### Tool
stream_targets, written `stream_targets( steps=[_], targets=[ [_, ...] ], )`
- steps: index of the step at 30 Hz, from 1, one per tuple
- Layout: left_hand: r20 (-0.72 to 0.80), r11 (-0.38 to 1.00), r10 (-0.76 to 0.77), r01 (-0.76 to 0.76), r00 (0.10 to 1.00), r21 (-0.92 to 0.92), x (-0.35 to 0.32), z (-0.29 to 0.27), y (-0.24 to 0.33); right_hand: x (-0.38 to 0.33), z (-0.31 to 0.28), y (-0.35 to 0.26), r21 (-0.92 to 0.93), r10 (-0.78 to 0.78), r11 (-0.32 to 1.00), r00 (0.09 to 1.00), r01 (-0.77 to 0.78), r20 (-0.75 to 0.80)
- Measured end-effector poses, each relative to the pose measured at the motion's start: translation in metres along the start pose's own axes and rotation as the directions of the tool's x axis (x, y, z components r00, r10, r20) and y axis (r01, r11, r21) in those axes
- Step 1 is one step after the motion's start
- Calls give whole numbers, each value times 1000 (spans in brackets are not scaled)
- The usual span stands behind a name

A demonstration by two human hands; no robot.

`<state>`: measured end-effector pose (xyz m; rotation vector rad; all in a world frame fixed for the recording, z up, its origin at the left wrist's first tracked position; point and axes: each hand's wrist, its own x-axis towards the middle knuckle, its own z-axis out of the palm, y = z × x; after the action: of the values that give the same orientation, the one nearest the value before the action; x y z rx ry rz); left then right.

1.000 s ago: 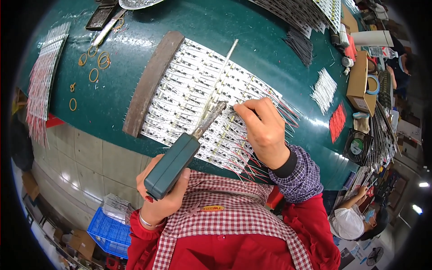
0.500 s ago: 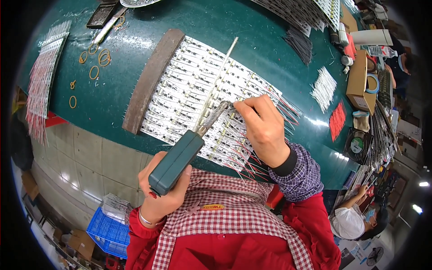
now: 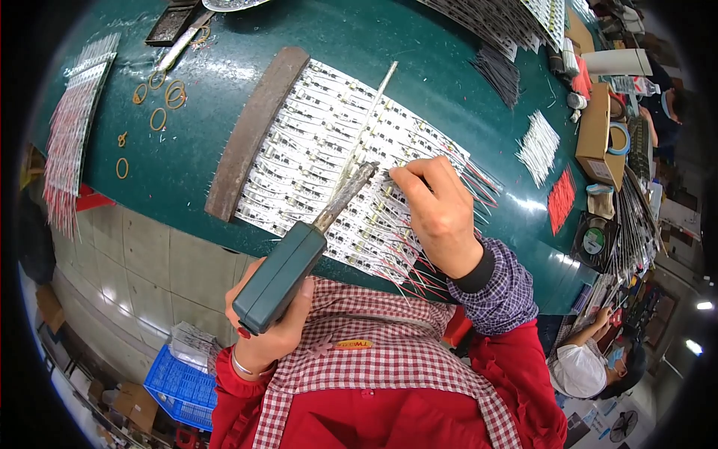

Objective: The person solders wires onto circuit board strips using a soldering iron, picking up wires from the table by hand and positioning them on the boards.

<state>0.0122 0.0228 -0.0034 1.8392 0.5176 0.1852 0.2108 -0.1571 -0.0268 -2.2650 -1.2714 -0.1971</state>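
My left hand (image 3: pixel 273 340) is wrapped round the dark green handle of a soldering iron (image 3: pixel 280 277). The iron's long, crusted metal tip slants over a white panel of small circuit boards (image 3: pixel 299 168) and ends slightly left of my right fingertips. My right hand (image 3: pixel 443 217) is pinched closed above the panel's right part; a small dark bit shows at its fingertips, too small to name. Red and white wires (image 3: pixel 426 273) stick out along the panel's near and right edges. A brown bar (image 3: pixel 254 135) lies across its left end, and a thin pale rod (image 3: pixel 378 93) crosses its middle.
Rubber bands (image 3: pixel 174 95) and another wired panel (image 3: pixel 75 135) lie left on the green table (image 3: pixel 187 165). White wires (image 3: pixel 538 148), red wires (image 3: pixel 560 200), black wires (image 3: pixel 496 73) and a cardboard box (image 3: pixel 598 138) are at right. A blue crate (image 3: pixel 179 389) stands below left.
The soldering iron has drawn back down and left with my left hand, so its tip is now apart from my right fingertips. My right hand has barely moved.
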Motion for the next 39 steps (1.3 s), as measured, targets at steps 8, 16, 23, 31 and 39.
stream_targets(
  steps=[8, 16, 23, 31, 39],
  targets=[
    [-29, 998, -64, 63, 998, -16, -7, -2, 0, 3, -13, -12, 78, 6, 997, 999, -3, -40],
    [-1, 1000, 22, -22, 1000, 2, -8, -3, -2, -4, 1, -9, 108, 10, 994, 999, -6, -41],
    [46, 996, 75, -77, 996, 51, -3, -2, 1, -4, 1, -9, 92, 6, 996, 1000, -5, -10],
    [60, 998, 33, -37, 998, 57, -6, -2, -1, -5, 1, -9, 55, -19, 998, 1000, 18, 4],
    [-4, 999, 11, -11, 1000, 39, -18, -7, -4, -5, 0, -12, 31, -4, 1000, 1000, 3, 22]
  ],
)
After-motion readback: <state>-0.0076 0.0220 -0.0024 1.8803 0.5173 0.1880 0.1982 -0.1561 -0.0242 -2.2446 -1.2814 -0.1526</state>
